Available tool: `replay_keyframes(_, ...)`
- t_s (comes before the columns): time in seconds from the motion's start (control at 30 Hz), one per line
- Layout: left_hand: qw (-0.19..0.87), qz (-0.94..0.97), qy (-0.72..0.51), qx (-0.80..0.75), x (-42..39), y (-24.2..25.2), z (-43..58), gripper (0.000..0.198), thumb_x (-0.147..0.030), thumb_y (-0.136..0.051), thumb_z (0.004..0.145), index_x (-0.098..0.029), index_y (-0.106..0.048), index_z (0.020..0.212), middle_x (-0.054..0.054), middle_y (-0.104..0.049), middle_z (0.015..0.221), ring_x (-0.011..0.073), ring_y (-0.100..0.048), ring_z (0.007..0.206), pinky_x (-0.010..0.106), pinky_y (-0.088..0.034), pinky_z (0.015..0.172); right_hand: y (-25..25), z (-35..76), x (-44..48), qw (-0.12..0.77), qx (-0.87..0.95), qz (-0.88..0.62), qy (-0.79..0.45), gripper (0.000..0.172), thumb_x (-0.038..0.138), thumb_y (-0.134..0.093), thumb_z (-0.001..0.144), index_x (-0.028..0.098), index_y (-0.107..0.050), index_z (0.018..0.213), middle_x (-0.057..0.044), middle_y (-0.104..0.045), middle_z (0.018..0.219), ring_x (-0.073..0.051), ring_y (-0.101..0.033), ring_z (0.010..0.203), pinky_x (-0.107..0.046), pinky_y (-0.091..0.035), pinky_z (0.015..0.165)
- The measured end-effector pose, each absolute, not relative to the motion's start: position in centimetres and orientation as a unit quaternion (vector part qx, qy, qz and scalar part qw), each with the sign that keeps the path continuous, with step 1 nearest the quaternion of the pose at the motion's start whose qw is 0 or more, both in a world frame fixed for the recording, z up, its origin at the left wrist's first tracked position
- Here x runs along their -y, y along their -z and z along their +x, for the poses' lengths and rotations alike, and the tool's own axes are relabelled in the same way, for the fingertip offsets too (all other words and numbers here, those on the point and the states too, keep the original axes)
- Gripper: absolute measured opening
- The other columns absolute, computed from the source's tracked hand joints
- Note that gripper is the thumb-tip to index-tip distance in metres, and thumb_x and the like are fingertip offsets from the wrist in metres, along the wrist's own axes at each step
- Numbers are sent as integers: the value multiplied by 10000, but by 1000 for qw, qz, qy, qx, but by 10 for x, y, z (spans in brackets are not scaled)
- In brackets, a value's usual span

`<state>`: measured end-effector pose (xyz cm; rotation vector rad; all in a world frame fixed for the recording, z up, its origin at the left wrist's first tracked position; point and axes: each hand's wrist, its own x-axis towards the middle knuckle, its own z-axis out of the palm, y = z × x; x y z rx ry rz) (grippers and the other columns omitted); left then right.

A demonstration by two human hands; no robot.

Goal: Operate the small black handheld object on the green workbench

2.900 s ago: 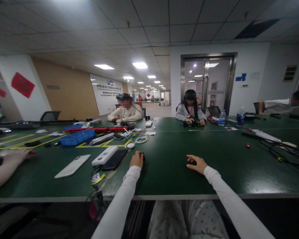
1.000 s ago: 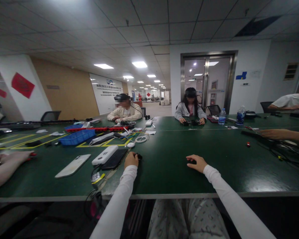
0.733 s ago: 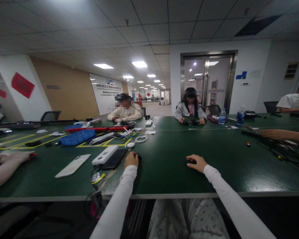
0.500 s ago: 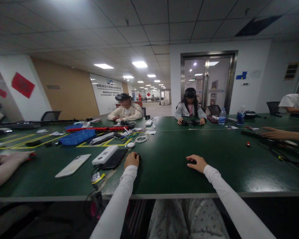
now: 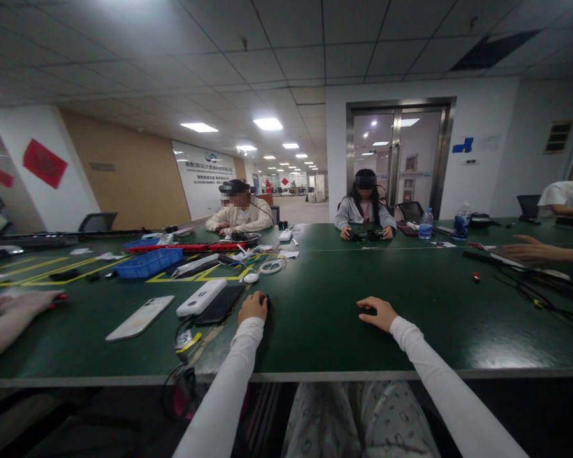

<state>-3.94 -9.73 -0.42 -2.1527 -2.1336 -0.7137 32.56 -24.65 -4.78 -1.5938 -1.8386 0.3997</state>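
My left hand [image 5: 253,308] rests on the green table [image 5: 315,331] with its fingers curled down. A small dark thing shows at the right side of those fingers; its kind cannot be made out. Just left of this hand lie a black flat device [image 5: 221,304] and a white power bank [image 5: 202,298]. My right hand [image 5: 380,313] lies on the table farther right, thumb and index finger apart, the other fingers loosely bent. A dark patch shows between thumb and finger, perhaps shadow; nothing is plainly held.
A white phone [image 5: 141,317], a blue basket [image 5: 149,263] and a coiled white cable [image 5: 270,266] lie to the left. A small red object [image 5: 476,277] and black cables [image 5: 539,286] are at right, near another person's hand [image 5: 530,249]. Two people sit opposite, beyond bottles [image 5: 425,224].
My two hands stay almost where they were. At right, the other person's hand has shifted slightly and its fingers have lifted over the cables.
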Motion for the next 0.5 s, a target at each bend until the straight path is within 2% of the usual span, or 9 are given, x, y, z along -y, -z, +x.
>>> replay_keyframes(0.5, 21, -694, 212, 688, 97, 4, -40, 287, -334, -375, 852, -241, -577, 1035, 88, -581, 1076, 197, -536, 1011, 295, -418, 822, 45, 324, 248, 330, 701, -614, -152, 390, 377, -591, 723, 246, -579, 1091, -40, -607, 1069, -212, -563, 944, -393, -419, 869)
